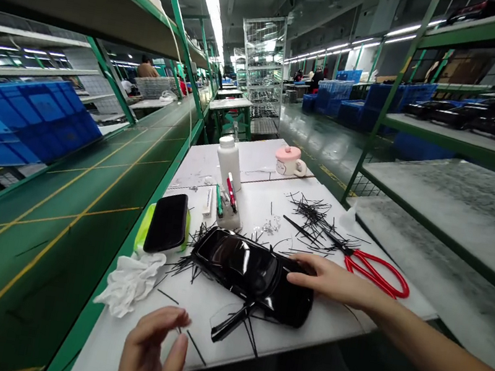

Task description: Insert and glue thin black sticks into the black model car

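Note:
A glossy black model car (pixel 242 263) sits on the white worktable with its near door (pixel 232 322) swung out toward me. My right hand (pixel 324 278) grips the car's bonnet end, the thumb on top and the other fingers over the far side, partly hidden. Left of the open door, my left hand (pixel 156 343) hovers near the table edge, thumb and fingers apart in a loose curve. I see nothing plainly held in it. Thin black strips (pixel 196 348) lie beside that hand, and more stick out around the car.
Red-handled scissors (pixel 377 273) lie right of the car by a pile of black strips (pixel 311 213). A phone (pixel 167 223), crumpled tissue (pixel 133 283), pens (pixel 231 192), a white bottle (pixel 229 160) and a lidded mug (pixel 287 162) stand around. A green conveyor (pixel 58 224) runs left; shelving (pixel 459 181) stands right.

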{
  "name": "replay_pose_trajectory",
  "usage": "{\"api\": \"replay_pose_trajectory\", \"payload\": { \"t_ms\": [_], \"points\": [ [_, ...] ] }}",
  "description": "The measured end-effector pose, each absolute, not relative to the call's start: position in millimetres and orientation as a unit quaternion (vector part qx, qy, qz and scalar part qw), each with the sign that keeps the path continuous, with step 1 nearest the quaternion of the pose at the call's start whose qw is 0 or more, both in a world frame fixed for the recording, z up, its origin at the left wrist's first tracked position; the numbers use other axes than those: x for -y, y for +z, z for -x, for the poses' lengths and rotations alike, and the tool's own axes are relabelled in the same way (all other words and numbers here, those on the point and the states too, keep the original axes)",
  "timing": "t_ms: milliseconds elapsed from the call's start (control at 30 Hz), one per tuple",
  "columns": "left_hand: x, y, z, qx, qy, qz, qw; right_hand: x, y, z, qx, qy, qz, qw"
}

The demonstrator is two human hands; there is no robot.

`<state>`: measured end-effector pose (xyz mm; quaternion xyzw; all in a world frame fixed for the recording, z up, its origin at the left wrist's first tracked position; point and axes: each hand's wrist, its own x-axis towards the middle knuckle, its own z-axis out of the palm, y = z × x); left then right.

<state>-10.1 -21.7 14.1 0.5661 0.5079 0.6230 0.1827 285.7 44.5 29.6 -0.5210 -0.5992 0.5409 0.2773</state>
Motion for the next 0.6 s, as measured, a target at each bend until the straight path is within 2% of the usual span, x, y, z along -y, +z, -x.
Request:
{"api": "replay_pose_trajectory", "payload": {
  "t_ms": [200, 267, 433, 600],
  "points": [
    [-25.9, 6.6, 18.9, -0.583, 0.415, -0.677, 0.174, -45.2, 40.1, -330.7, 0.682, 0.167, 0.639, 0.314],
    [-41.6, 8.3, 22.3, -0.590, 0.359, -0.704, 0.166, -43.5, 35.4, -348.9, 0.668, 0.092, 0.672, 0.306],
    [-72.5, 13.6, 21.1, -0.584, 0.281, -0.734, 0.204, -41.1, 18.1, -372.6, 0.598, 0.061, 0.741, 0.300],
    [-75.9, 14.5, 11.8, -0.589, 0.342, -0.700, 0.218, -46.3, 16.1, -361.0, 0.670, 0.130, 0.691, 0.239]
  ]
}}
